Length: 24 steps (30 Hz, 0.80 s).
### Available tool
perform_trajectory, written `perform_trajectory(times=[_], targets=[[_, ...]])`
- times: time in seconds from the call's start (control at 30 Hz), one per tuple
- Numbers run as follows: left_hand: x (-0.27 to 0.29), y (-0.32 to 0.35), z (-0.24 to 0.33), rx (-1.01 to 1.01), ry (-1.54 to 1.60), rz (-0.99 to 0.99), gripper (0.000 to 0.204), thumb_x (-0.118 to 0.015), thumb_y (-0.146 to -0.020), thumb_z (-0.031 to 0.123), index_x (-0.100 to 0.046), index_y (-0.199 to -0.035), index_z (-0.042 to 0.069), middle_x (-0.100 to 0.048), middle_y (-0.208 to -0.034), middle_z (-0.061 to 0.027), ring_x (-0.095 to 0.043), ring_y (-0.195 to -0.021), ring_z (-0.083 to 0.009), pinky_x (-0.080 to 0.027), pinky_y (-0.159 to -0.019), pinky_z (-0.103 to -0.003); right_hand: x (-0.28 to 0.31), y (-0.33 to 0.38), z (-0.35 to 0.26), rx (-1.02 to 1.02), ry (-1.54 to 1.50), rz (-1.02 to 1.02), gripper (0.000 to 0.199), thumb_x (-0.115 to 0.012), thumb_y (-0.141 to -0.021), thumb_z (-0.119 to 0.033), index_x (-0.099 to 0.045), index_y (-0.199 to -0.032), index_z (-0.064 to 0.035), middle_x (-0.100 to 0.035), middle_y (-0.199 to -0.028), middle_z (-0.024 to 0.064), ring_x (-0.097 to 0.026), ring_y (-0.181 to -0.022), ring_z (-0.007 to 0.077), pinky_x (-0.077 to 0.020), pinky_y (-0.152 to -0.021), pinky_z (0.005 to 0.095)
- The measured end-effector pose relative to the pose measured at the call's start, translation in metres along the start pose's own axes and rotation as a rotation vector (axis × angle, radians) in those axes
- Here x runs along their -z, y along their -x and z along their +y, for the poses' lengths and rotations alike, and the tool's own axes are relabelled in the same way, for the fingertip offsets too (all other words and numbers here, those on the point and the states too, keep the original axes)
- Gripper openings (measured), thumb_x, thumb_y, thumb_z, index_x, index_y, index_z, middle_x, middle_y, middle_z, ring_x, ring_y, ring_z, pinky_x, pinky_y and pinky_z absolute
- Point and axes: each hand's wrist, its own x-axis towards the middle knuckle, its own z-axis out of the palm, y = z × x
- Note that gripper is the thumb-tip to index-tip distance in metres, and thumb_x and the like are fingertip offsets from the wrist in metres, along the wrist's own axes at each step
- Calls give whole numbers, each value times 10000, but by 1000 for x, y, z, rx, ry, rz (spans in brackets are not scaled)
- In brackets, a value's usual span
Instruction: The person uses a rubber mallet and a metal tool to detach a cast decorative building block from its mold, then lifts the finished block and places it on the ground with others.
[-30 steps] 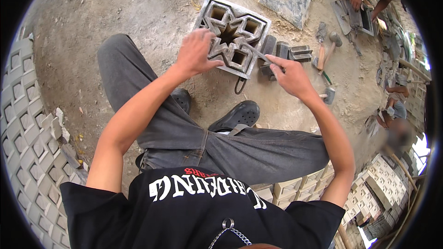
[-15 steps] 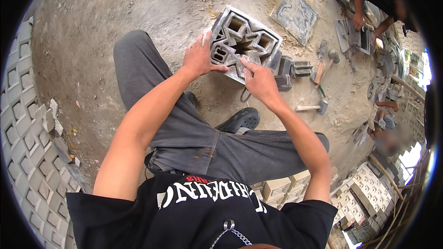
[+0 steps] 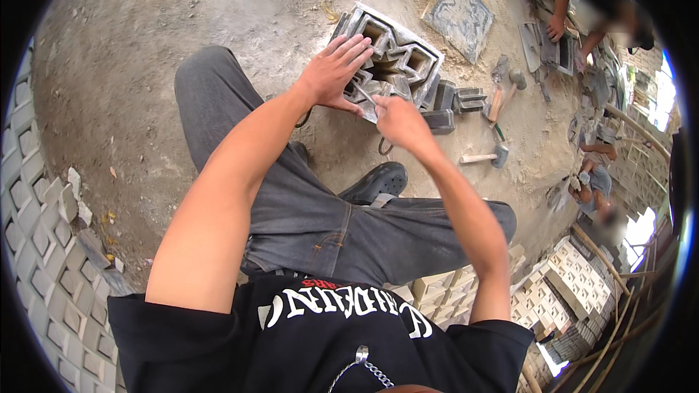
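A dusty metal mould point(image 3: 397, 49) with star-shaped and angular cavities sits tilted on the ground in front of me. My left hand point(image 3: 333, 74) lies over its left side, fingers stretched out and spread, covering part of the cavities. Closed round the end of a thin metal tool point(image 3: 363, 92), my right hand point(image 3: 403, 124) is at the near edge of the mould. The tool's tip reaches the cavities next to my left palm. Loose metal blocks point(image 3: 470, 100) stand against the right side of the mould.
To the right lie a hammer point(image 3: 499, 156), a mallet point(image 3: 517, 78) and a trowel point(image 3: 499, 69). A square patterned plate point(image 3: 459, 20) lies beyond the mould. Another person's hand point(image 3: 556, 28) works at the far right. Stacked pale blocks point(image 3: 36, 211) line the left.
My left hand has slid from the mould's left edge rightward over its top, with the fingers now spread. My right hand has shifted slightly left and nearer, with the tool.
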Motion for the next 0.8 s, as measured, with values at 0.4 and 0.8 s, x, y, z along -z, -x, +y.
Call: perform_trajectory(times=[0.4, 0.8], targets=[[2, -4, 2, -1, 44, -58, 1155, -692, -559, 786, -423, -1430, 77, -306, -1565, -78, -215, -1471, -231, -135, -1212, -435, 76, -57, -77, 292, 593, -618, 228, -573, -717, -88, -670, -708, 117, -650, -738, 290, -676, -693, 396, -530, -628, 464], [-8, 1, -9, -3, 274, 49, 855, -770, -701, 564, -456, -1332, 80, -456, -1461, -104, -336, -1418, -241, -162, -1208, -467, 93, -57, -118, 151, 885, -842, 221, -534, -758, -43, -699, -714, 98, -678, -681, 225, -694, -619, 318, -546, -560, 430]])
